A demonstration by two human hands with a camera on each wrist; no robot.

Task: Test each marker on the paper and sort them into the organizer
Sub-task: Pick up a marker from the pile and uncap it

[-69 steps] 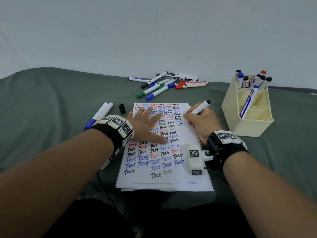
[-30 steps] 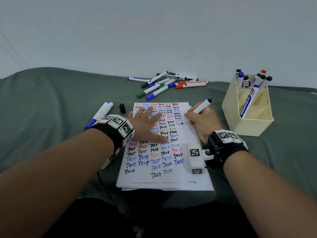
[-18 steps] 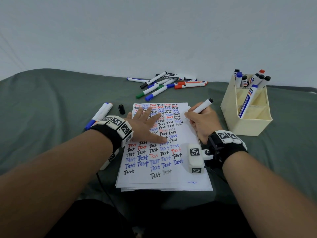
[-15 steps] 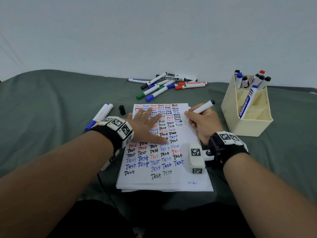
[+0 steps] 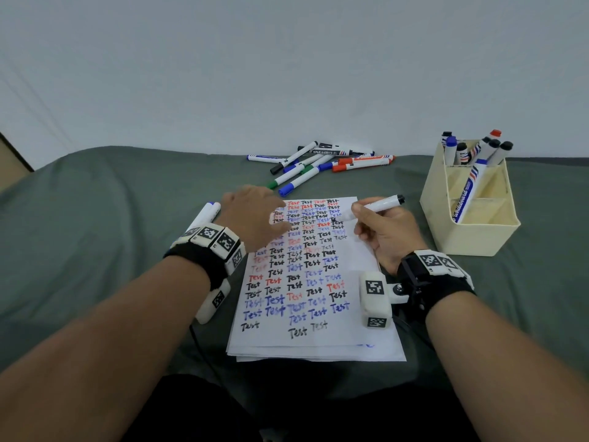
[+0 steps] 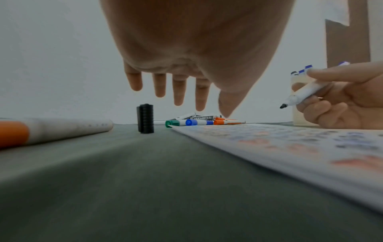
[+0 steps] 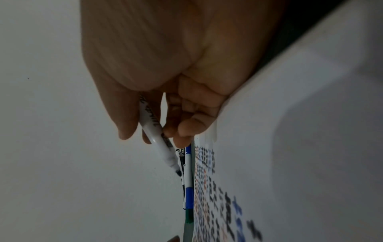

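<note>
Nearest the person: a stack of paper point(image 5: 315, 314) lies flat on the green cloth point(image 5: 95, 250) close to the near edge, covered w/ rows of "Test" in black, blue and red.

R hand point(image 5: 387, 232) rests its heel on the paper's right side, approx. mid-sheet. Thumb and fingers pinch an uncapped black marker point(image 5: 381, 204); barrel tilted, rear end toward the organizer. Per L wrist view, the tip point(image 6: 282, 106) is clear of the sheet, no contact.

L hand point(image 5: 251, 218) is raised above the paper's far-left corner, palm down, fingers point(image 6: 179, 91) straight and spread, holding nothing. A black cap point(image 6: 145, 118) stands upright on the cloth just off that corner, below the fingertips, not touched. It is hidden under the hand in the head view.

Left of the paper: two markers point(image 5: 205, 215) lie side by side on the cloth, partly behind the L wrist.

Right of the paper: cream organizer point(image 5: 471, 237), near the R hand but apart from it. Rear compartment holds several upright capped markers point(image 5: 475, 148); one more marker point(image 5: 468, 189) leans diagonally across the compartments in front of it.

Farthest, at the cloth's far edge by the wall: loose pile of capped markers point(image 5: 318, 165), caps black, blue, green, red.
</note>
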